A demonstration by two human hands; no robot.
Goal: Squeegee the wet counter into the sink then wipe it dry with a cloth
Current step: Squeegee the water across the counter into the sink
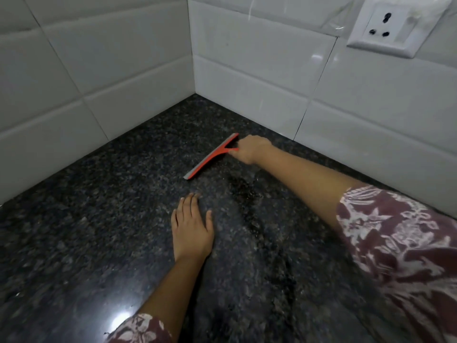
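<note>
At frame centre, the right hand [251, 149] is gripping the squeegee [211, 156] on the table [99, 219]; the left hand [191, 229] is lying flat, fingers spread.

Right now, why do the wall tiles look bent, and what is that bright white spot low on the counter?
Head view: the wide-angle lens bows the tile lines; the white spot is lamp glare on the glossy counter. The squeegee in the right hand and the sleeve look slightly soft; the left hand looks sharper.

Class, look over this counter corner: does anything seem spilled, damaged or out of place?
Yes: a dark wet streak runs down the counter below the squeegee held by the right hand. The socket has loose plastic film.
</note>
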